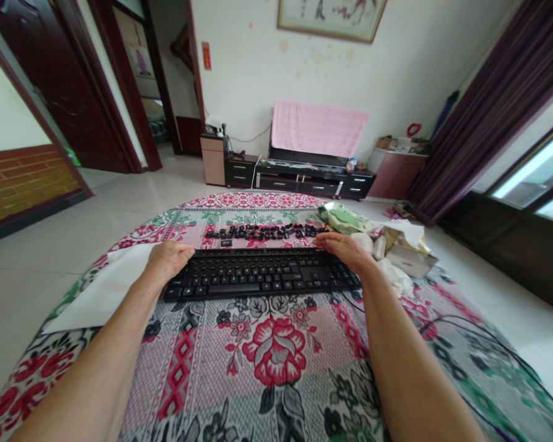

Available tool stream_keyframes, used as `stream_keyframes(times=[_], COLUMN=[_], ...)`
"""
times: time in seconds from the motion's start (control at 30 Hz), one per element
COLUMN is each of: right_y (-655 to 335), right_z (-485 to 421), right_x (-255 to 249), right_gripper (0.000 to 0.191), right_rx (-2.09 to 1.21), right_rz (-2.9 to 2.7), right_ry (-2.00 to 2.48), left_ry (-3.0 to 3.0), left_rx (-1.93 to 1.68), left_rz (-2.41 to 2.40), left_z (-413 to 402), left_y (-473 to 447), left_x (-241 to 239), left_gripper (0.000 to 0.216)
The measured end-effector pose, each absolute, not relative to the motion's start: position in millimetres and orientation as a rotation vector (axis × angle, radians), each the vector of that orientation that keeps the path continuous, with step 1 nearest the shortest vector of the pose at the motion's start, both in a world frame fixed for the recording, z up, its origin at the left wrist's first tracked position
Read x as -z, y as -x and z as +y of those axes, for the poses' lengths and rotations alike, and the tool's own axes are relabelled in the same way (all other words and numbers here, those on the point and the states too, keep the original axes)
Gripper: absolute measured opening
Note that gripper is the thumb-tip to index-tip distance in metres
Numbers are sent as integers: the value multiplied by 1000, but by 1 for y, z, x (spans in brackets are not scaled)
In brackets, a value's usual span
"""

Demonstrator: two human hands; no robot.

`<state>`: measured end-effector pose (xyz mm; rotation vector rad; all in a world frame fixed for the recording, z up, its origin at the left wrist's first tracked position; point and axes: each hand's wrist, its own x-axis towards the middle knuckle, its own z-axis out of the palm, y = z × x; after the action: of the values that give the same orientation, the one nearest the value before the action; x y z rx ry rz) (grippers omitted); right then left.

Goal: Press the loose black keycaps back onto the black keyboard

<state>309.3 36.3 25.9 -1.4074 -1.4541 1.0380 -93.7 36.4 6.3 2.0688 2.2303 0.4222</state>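
Observation:
A black keyboard [258,274] lies across a table covered with a floral cloth [267,356]. My left hand [169,258] grips the keyboard's far left corner, fingers curled over the edge. My right hand [343,247] rests on its far right corner, fingers wrapped over the back edge. Behind the keyboard, a row of several loose black keycaps [265,232] lies on the cloth.
A white sheet [105,288] lies left of the keyboard. Crumpled tissues, a green bag [343,218] and a shiny packet [408,252] sit at the right. A black cable [447,322] trails off to the right. Beyond are a TV stand [299,178] and doorways.

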Motion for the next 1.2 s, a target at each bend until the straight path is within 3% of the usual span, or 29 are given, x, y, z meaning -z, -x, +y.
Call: stream_keyframes(times=[0.8,1.2], right_y=[-324,-319], right_z=[49,47], right_x=[-14,-22], right_gripper=[24,27], right_rx=[-782,-561], right_rz=[-1527,-1692], right_ry=[1510,1677], left_ry=[-2029,-1853], left_rx=[-479,-737], left_rz=[2191,2043], left_z=[37,44], left_y=[87,105], left_x=[-6,7], left_gripper=[29,26])
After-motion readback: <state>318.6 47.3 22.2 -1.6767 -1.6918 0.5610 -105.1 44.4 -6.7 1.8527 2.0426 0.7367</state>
